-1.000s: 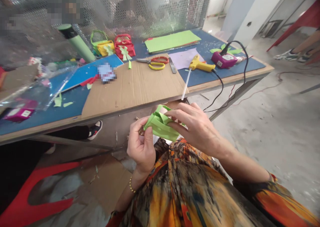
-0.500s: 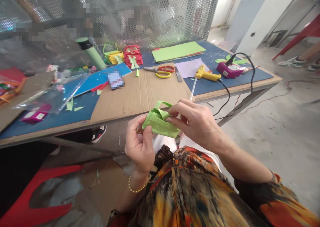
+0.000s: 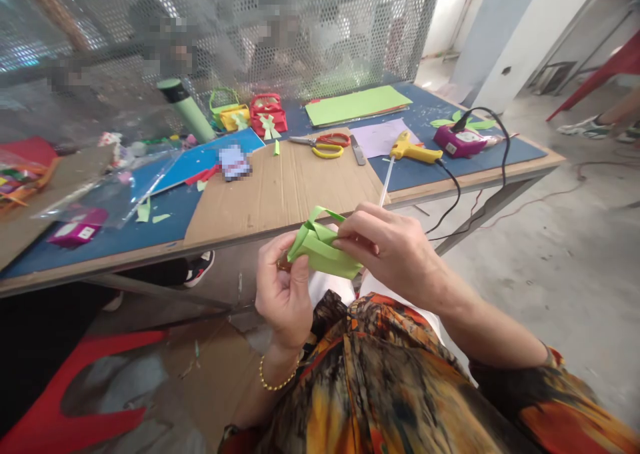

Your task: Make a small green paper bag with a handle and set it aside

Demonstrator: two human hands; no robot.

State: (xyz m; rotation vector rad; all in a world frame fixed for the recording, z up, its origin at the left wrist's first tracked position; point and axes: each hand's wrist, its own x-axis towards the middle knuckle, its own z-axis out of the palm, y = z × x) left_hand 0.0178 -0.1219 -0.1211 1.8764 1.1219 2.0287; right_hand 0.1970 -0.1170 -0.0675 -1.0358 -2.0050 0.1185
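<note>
Above my lap, both hands hold a small light-green craft bag [image 3: 327,255] with a looped handle on top. My left hand [image 3: 286,291] grips its left end between thumb and fingers. Closed on its right upper edge is my right hand [image 3: 387,241], thumb and fingertips pinching the green material near the handle. Beyond them, a sheet of cardboard [image 3: 280,191] lies at the table's front edge. A yellow glue gun [image 3: 417,151], with a clear glue stick-like rod [image 3: 387,182] near its front, rests to the right.
Scissors [image 3: 323,145] and a metal blade [image 3: 357,151] lie on the cardboard. Small red [image 3: 269,115] and yellow bags [image 3: 234,117] stand at the back beside a green bottle [image 3: 186,109]. A purple power socket [image 3: 463,139] with a black cable sits right. A red stool [image 3: 85,387] is below left.
The view has shifted slightly. Both hands still hold the green bag, which sits a touch lower and to the right, with little change in grip.
</note>
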